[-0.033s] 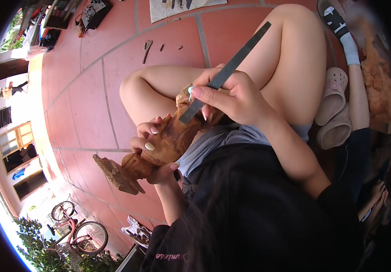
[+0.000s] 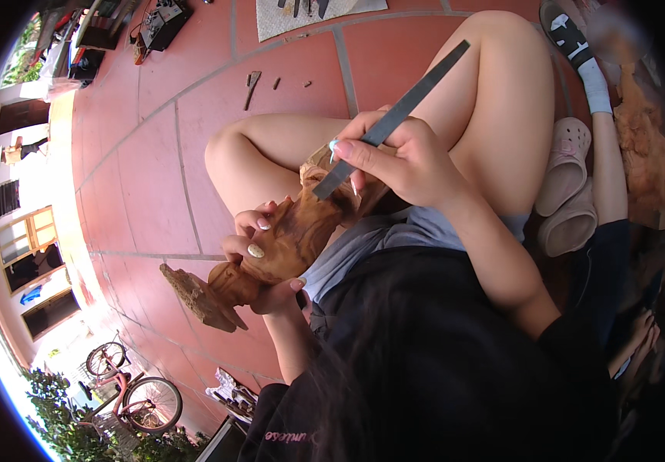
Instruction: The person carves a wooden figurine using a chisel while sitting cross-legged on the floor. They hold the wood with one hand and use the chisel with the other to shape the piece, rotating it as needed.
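Note:
A brown wood carving point(image 2: 295, 240) lies across my lap, smooth and shiny in its body, with a rough, jagged base at its left end. My left hand point(image 2: 277, 299) is closed around its lower part, thumb on the near side and fingers over the far side. In my right hand point(image 2: 417, 165) is a flat grey metal strip point(image 2: 403, 109), pinched between thumb and fingers. The strip slants down to the left, its lower end at the carving's surface; whether it touches cannot be told. My right fingers partly cover the carving's far right part.
Small wood scraps point(image 2: 251, 88) lie on the red tiled floor point(image 2: 147, 154). Beyond them, tools rest on a pale sheet point(image 2: 290, 23). Clogs point(image 2: 565, 169), another person's leg point(image 2: 614, 165) and a large wood piece point(image 2: 647, 154) are at right. A bicycle point(image 2: 128, 396) stands at lower left.
My right hand and the metal strip have shifted slightly to the right, the strip's lower end moving a little up along the carving. My left hand keeps its hold.

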### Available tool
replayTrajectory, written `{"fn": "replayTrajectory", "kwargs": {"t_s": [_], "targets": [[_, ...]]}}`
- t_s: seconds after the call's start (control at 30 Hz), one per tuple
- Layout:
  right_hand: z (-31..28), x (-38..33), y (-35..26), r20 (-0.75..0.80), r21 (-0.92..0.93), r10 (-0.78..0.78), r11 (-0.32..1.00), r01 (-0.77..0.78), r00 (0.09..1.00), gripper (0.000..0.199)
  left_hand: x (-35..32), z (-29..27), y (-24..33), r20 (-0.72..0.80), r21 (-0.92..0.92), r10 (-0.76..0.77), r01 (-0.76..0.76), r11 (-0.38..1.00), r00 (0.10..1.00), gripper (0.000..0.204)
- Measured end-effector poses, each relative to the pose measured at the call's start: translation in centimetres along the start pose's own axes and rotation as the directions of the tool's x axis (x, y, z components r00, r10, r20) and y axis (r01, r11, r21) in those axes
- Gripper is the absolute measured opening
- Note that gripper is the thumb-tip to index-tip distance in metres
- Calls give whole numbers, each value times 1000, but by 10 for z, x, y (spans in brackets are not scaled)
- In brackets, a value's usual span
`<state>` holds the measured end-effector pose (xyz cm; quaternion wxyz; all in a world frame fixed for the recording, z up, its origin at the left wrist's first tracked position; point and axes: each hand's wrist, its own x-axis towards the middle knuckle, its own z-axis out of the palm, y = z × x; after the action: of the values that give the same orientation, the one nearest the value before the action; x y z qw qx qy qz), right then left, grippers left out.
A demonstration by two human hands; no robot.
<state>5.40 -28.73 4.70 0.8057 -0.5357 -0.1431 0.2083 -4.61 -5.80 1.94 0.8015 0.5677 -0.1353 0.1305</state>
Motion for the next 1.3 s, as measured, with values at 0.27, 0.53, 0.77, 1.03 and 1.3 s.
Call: {"fn": "replayTrajectory", "kwargs": {"t_s": [0.27,0.53,0.77,1.03,1.3], "targets": [[1,-2,11,19,81,19,997,-21,1000,19,1,7,0,-62,-36,-8,6,999,998,59],[6,-2,12,39,75,-59,996,56,998,19,1,7,-2,-59,-43,-6,3,999,998,59],[14,-4,3,118,-121,-219,965,233,969,21,1,-1,-2,-9,-21,-28,27,999,1000,63],[12,-1,14,116,-151,-332,925,347,936,20,9,2,-1,-72,-63,-64,59,996,995,65],[7,-1,19,11,-133,-338,932,336,941,21,12,-4,-5,-122,-174,-64,42,984,990,66]]}}
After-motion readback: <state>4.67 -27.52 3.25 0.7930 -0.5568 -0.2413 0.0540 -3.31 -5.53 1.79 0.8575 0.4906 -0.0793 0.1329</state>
